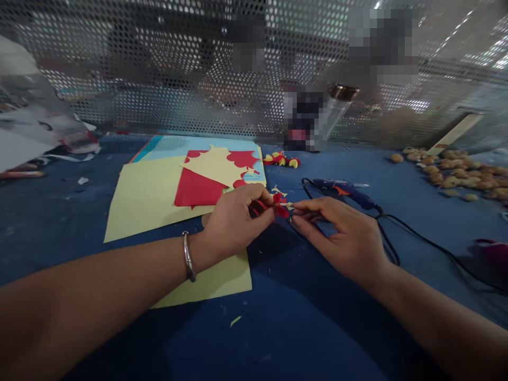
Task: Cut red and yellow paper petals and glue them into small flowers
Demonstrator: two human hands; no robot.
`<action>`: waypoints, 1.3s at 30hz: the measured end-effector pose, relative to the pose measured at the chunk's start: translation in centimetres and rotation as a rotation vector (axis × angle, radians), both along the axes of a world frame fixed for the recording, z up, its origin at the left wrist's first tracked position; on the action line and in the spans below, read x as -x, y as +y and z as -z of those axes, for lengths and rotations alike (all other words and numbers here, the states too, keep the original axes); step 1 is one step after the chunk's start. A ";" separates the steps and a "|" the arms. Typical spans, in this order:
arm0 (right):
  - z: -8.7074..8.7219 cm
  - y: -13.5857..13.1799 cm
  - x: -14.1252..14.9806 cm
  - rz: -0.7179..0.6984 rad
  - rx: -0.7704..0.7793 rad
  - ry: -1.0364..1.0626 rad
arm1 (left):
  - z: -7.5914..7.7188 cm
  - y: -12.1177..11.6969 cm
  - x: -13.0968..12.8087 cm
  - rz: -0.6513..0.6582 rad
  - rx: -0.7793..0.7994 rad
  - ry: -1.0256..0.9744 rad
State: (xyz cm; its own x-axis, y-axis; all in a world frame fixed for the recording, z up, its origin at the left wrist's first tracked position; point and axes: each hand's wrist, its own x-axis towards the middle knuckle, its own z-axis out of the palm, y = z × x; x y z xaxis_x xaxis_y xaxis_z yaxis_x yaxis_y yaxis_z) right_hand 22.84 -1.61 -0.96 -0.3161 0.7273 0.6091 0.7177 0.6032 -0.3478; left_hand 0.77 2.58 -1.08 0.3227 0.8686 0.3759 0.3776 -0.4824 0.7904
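My left hand (234,219), with a metal bangle at the wrist, pinches a small red paper cut-out (278,205) between thumb and fingers. My right hand (337,233) meets it from the right, its fingertips pinched on the same piece near a tiny yellow bit. Both hover just above the blue table (301,317). Behind my left hand lie yellow paper sheets (146,198), a cut red sheet (196,188) and a yellow cut-out on top.
A blue glue gun (349,193) lies behind my right hand, its black cable (428,241) running right. Finished red and yellow pieces (281,160) sit farther back. Nut-like shells (456,174) are piled at right. A perforated metal screen (159,79) closes the back.
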 end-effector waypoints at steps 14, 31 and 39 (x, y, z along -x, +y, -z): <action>0.0 0.5 -0.1 -0.135 0.077 -0.204 | -1.5 4.6 0.0 -0.034 -0.077 0.214; 0.3 1.1 -0.6 -0.219 -0.010 -0.215 | -0.6 17.7 -7.1 -0.094 -0.118 0.665; 0.3 1.0 -0.7 -0.233 -0.028 -0.222 | -2.1 19.3 -7.6 -0.162 -0.157 0.665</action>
State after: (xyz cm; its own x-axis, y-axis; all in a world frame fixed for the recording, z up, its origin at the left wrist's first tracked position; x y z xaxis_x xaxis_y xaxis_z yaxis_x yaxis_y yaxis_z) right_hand 23.50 -0.57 -1.24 -0.6000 0.6034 0.5252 0.6155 0.7676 -0.1788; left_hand 8.36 21.91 1.06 0.3989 0.8767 0.2687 0.8334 -0.4688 0.2926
